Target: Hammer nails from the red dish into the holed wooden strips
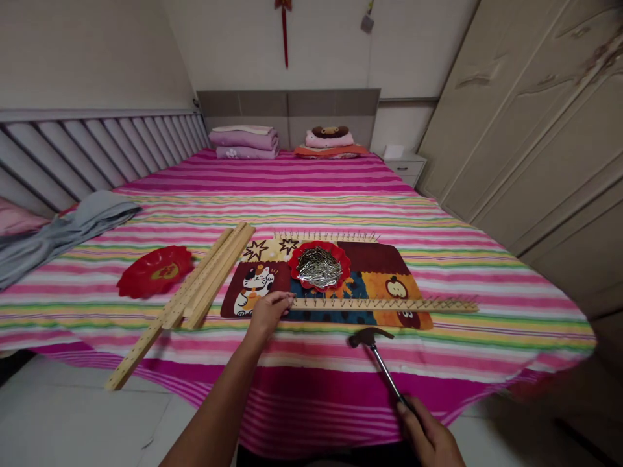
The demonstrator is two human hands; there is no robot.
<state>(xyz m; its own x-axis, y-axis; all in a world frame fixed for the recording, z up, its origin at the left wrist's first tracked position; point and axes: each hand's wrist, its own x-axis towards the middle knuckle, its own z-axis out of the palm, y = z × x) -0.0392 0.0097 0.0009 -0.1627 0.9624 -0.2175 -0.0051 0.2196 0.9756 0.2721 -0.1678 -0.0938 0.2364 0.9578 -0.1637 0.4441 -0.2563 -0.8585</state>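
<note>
My left hand [267, 314] rests on the left end of a wooden strip [389, 304] studded with nails, its fingers closed on that end. The strip lies across a colourful cartoon mat [374, 259] on the striped bed. My right hand [428, 438] grips the handle of a hammer [372, 340], whose head hovers just in front of the strip. A red dish full of nails [319, 266] sits on the mat behind the strip. Another nailed strip [325, 237] lies along the mat's far edge.
Several bare wooden strips [195, 292] lie diagonally to the left, one overhanging the bed's edge. An empty red dish [156, 271] sits beside them. Grey cloth [63, 230] is at far left, pillows [243, 141] at the headboard, a wardrobe [535, 130] on the right.
</note>
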